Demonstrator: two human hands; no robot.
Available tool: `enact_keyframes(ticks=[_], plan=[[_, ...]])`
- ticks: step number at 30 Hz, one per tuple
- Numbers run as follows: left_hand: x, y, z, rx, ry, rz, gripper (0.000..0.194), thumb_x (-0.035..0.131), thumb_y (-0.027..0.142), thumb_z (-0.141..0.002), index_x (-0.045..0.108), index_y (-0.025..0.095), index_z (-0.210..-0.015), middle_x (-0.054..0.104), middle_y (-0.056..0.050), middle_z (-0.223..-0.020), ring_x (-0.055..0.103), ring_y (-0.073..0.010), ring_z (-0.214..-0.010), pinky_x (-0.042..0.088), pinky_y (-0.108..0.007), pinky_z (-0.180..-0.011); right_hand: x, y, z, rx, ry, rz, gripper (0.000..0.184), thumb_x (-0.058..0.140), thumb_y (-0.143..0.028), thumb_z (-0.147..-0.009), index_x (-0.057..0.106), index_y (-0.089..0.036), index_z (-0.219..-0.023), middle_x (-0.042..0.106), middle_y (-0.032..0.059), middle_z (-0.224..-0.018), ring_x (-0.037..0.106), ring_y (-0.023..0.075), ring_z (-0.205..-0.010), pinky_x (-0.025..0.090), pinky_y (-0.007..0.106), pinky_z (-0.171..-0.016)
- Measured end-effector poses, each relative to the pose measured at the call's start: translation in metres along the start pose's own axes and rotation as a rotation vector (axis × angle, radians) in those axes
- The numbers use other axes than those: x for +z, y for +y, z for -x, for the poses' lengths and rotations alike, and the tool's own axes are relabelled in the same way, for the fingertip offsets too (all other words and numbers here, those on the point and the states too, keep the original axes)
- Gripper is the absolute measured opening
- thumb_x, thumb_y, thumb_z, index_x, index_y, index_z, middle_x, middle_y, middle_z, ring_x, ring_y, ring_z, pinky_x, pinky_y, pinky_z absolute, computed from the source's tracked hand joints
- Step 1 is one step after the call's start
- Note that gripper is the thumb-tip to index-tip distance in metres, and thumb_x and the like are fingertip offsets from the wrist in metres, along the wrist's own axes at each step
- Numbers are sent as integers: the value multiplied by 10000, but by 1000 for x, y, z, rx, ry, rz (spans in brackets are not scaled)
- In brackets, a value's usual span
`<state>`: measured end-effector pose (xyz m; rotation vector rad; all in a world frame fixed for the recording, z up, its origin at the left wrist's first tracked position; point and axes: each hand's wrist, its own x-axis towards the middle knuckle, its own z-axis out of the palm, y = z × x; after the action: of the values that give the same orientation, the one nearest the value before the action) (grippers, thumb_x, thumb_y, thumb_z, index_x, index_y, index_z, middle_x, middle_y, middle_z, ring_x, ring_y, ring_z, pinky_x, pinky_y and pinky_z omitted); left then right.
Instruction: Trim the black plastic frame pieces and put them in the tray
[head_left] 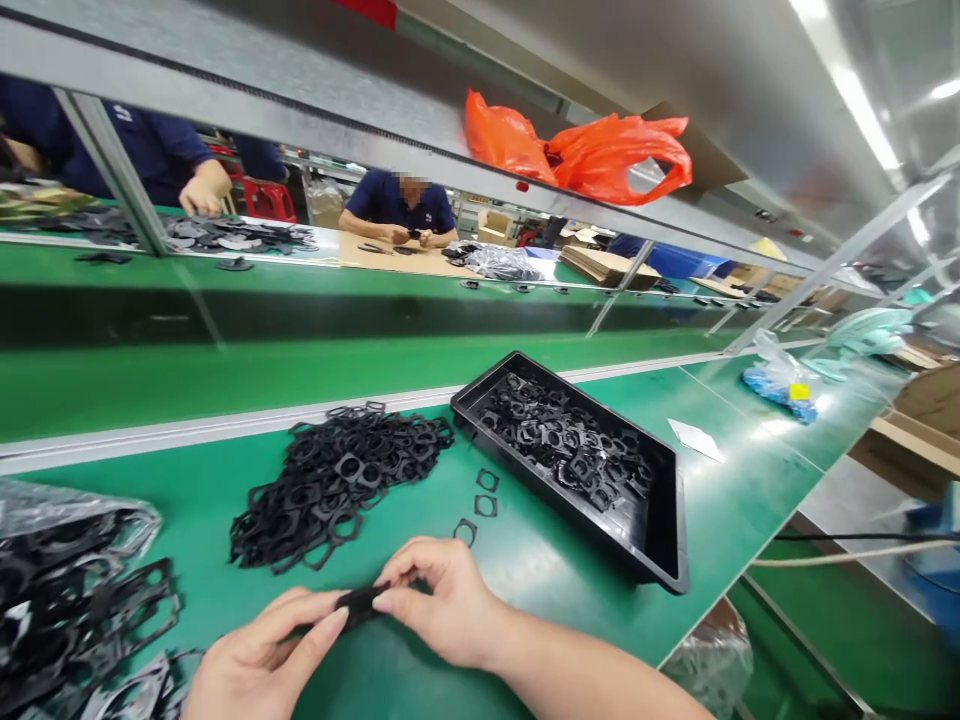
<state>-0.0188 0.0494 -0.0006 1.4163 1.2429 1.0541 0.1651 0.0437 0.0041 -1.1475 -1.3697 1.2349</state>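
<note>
My left hand (262, 660) and my right hand (442, 600) pinch a small black rubber frame (360, 605) between their fingertips, low in the view. Just beyond them lies a heap of similar black frames (330, 490) on the green bench mat (540, 570). Three loose frames (484, 500) sit near my right hand, beside a black plastic tray (660, 540) filled with more frames. At the lower left, a clear plastic bag (75, 515) and a stack of larger black frames (90, 630) lie close to my left hand.
A white paper slip (696, 440) and a bag of blue items (780, 385) lie further along the bench. Across a metal-edged divider, a seated co-worker (397, 205) handles parts at a cardboard sheet. An orange plastic bag (577, 150) rests on the overhead shelf.
</note>
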Motion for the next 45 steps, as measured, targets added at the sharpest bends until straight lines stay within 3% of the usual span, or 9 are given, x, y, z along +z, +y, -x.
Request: enact_keyframes(ticks=[5,10,14,21,25,30,34,40,45], plan=[[2,4,6,-120,-92,35,152,700,294,-685,761,186,-773,722,-44,-719,654,-190,-671,540,-246,-626,-2,-1,1,143,-113,-146,212,734,-339,-687,664,-142,-721,611,4,-640,521,107,-567,428,247,-595],[7,12,3,-313,-63,351,115,748,225,-609,732,141,-686,583,17,-516,501,-95,-509,414,-195,-504,-5,2,-1,273,-161,-315,218,790,-305,-647,673,-138,-723,616,-9,-622,515,94,-558,407,230,-586],[8,15,1,-422,-116,554,189,796,265,-574,710,111,-642,595,3,-523,489,-84,-508,396,-204,-513,-3,1,0,320,-159,-409,236,800,-311,-639,686,-137,-749,632,7,-637,541,110,-578,426,246,-606],[9,13,3,-468,-117,623,242,821,283,-561,709,113,-691,632,-15,-595,526,-100,-561,422,-225,-556,-2,0,0,355,-136,-431,245,803,-312,-640,682,-136,-760,634,14,-633,543,108,-576,425,245,-612],[10,11,3,-433,-100,591,243,809,308,-570,691,118,-665,538,25,-508,431,-73,-483,343,-207,-482,-4,-1,-3,356,-172,-383,246,788,-327,-664,668,-140,-769,615,1,-627,525,105,-574,416,243,-607],[7,13,1,-439,-209,568,261,784,342,-600,664,114,-635,479,40,-500,333,-49,-448,236,-199,-434,-6,-3,-3,361,-257,-351,261,761,-353,-698,655,-134,-792,616,5,-658,531,110,-598,419,254,-628],[6,11,0,-453,-274,528,277,762,363,-627,642,114,-640,468,46,-491,343,-47,-435,239,-197,-431,-8,-1,-4,365,-294,-334,257,753,-351,-703,640,-142,-801,597,-10,-655,531,108,-606,415,252,-637],[8,12,2,-436,-201,471,251,751,325,-640,667,118,-754,494,47,-512,365,-52,-425,250,-196,-428,-11,-3,-6,314,-359,-202,257,717,-387,-731,625,-150,-769,587,-10,-665,519,116,-617,417,253,-630],[7,15,3,-438,-212,559,254,774,334,-616,661,118,-686,495,40,-513,347,-49,-446,251,-192,-439,-11,-3,-5,298,-353,-200,244,702,-380,-750,621,-154,-792,582,-8,-676,524,118,-625,421,253,-631]])
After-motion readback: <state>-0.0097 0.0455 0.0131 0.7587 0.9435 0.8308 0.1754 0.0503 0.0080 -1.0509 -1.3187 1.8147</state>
